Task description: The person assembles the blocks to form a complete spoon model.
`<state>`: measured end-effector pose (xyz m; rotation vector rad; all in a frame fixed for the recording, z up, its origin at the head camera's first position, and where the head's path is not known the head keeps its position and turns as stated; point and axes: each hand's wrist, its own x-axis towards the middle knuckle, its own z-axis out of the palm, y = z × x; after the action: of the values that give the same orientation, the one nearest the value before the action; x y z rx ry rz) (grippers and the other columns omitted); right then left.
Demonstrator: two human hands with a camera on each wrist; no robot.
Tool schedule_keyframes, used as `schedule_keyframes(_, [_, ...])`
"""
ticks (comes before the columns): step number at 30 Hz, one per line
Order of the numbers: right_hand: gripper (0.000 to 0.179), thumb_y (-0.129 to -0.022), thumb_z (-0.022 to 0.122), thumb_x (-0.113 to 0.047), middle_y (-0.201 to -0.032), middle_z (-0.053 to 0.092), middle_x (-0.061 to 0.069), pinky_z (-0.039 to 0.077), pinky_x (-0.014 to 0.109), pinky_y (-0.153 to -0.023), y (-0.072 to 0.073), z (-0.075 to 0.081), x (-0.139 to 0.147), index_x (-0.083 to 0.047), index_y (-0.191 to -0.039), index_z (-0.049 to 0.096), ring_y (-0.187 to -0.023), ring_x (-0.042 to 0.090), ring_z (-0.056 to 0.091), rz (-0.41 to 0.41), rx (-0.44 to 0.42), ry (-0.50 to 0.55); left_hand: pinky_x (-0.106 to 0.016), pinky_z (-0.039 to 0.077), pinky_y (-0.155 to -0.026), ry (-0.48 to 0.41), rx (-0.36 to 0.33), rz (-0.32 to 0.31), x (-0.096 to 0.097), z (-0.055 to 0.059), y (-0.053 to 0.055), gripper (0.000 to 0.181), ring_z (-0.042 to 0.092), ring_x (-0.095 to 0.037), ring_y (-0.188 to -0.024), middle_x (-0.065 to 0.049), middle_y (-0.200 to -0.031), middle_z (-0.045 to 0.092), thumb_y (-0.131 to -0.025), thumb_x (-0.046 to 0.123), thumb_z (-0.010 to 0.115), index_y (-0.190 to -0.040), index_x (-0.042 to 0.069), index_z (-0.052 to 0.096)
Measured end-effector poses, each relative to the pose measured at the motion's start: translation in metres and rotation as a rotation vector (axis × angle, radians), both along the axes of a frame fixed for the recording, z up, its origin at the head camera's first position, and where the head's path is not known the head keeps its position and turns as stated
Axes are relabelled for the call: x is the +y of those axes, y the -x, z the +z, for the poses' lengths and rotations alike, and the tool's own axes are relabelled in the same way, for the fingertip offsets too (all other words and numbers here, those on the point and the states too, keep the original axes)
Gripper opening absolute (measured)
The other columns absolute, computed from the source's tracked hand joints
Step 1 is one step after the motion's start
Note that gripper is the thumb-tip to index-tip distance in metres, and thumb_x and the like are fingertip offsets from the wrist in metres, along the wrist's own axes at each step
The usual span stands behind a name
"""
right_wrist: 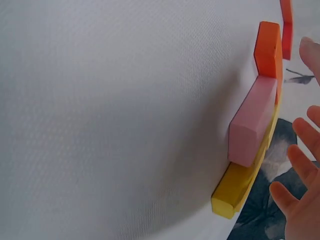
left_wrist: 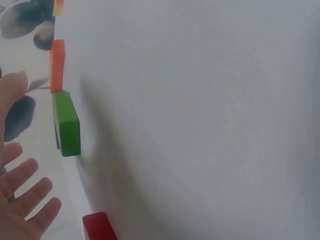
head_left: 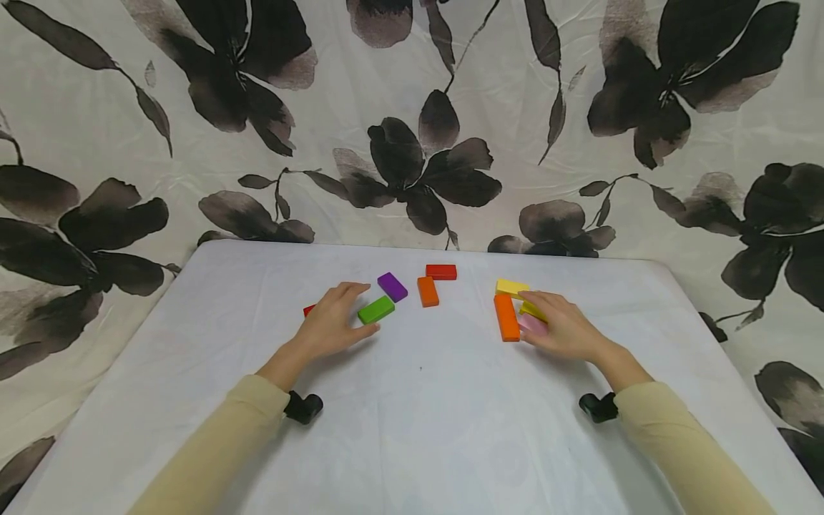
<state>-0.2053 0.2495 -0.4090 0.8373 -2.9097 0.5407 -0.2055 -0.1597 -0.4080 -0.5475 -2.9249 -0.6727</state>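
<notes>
My left hand (head_left: 328, 323) hovers with fingers spread beside a green block (head_left: 376, 310); a gap shows between them in the left wrist view. A purple block (head_left: 393, 286) lies just behind the green one. Partly hidden by that hand is a red block (head_left: 308, 310). Over at the right, my right hand (head_left: 566, 327) is held with parted fingers above a cluster: an orange block (head_left: 506, 318), a pink block (right_wrist: 250, 125), a yellow block (head_left: 511, 287) and another yellow block (right_wrist: 232, 190). Neither hand holds anything. The right fingers partly cover the pink and nearer yellow blocks.
Between the hands, towards the back, lie an orange block (head_left: 428, 292) and a second red block (head_left: 440, 272). All the blocks rest on a white-covered table (head_left: 421, 429). Behind its far edge hangs a floral cloth (head_left: 534, 107).
</notes>
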Motion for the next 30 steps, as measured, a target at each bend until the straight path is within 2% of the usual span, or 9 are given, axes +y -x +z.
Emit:
schedule_keyframes(7, [0.065, -0.079, 0.069, -0.031, -0.132, 0.047, 0.02, 0.033, 0.062, -0.095, 0.004, -0.001, -0.005, -0.006, -0.134, 0.045, -0.121, 0.039, 0.041, -0.026, -0.036, -0.022, -0.046, 0.042, -0.097, -0.034, -0.005, 0.015, 0.006, -0.005, 0.005, 0.067, 0.047, -0.032, -0.116, -0.013, -0.127, 0.049, -0.076, 0.039, 0.071, -0.13, 0.008, 0.048])
schedule_keyframes(13, [0.066, -0.078, 0.071, -0.032, -0.131, 0.049, 0.02, 0.033, 0.061, -0.096, 0.009, -0.005, -0.011, -0.004, -0.132, 0.046, -0.121, 0.038, 0.041, -0.046, -0.057, -0.047, -0.042, 0.047, -0.09, -0.02, -0.011, 0.035, 0.009, -0.008, 0.005, 0.062, 0.053, -0.029, -0.105, -0.013, -0.121, 0.053, -0.077, 0.035, 0.072, -0.128, 0.006, 0.052])
schedule_keyframes(20, [0.07, -0.077, 0.07, -0.04, -0.13, 0.048, 0.018, 0.031, 0.06, -0.097, 0.014, -0.011, -0.016, -0.006, -0.133, 0.047, -0.121, 0.037, 0.041, -0.059, -0.04, -0.093, -0.038, 0.05, -0.083, -0.029, -0.029, 0.063, 0.013, -0.009, 0.006, 0.058, 0.055, -0.025, -0.095, -0.012, -0.118, 0.055, -0.077, 0.03, 0.074, -0.125, 0.006, 0.054])
schedule_keyframes(30, [0.075, -0.077, 0.067, -0.047, -0.134, 0.045, 0.017, 0.03, 0.061, -0.096, 0.015, -0.01, -0.024, -0.007, -0.136, 0.045, -0.122, 0.036, 0.039, -0.08, -0.046, -0.127, -0.035, 0.051, -0.078, -0.043, -0.061, 0.074, 0.014, -0.014, 0.01, 0.05, 0.056, -0.022, -0.088, -0.012, -0.112, 0.057, -0.077, 0.022, 0.074, -0.121, 0.005, 0.058])
